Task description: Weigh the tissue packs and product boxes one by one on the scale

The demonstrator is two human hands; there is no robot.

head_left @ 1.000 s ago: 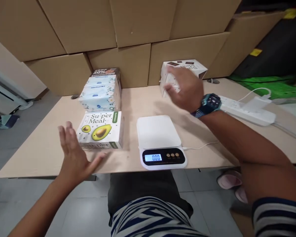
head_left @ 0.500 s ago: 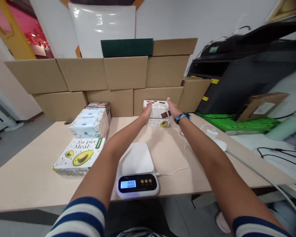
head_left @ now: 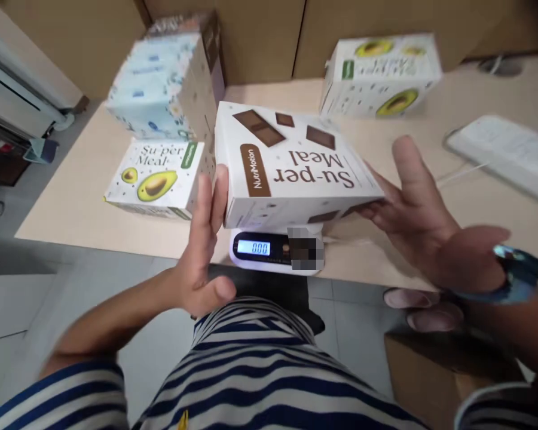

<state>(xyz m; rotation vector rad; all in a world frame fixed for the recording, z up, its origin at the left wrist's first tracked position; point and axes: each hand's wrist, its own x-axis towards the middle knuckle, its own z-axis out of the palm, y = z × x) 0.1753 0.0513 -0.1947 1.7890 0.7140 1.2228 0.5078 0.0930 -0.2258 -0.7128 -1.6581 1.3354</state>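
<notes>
A white Su-per Meal box (head_left: 291,158) with chocolate pictures hangs tilted above the kitchen scale (head_left: 251,251), between my two hands. My left hand (head_left: 201,251) presses its fingers against the box's left side, thumb apart from it. At the right end, the fingers of my right hand (head_left: 416,227) reach under the box's edge while the thumb sticks up. The scale's display reads 0.00, and the box hides most of its platform. An avocado Su-per Meal box (head_left: 156,176) lies on the table to the left.
Another avocado box (head_left: 381,77) stands at the back right. Tissue packs (head_left: 152,89) are stacked behind the left avocado box. A white power strip (head_left: 511,149) with a cord lies on the right. Cardboard boxes (head_left: 260,36) line the back of the table.
My hands have lifted the chocolate box off the avocado box at the back and brought it toward me, over the scale. The view has tilted down.
</notes>
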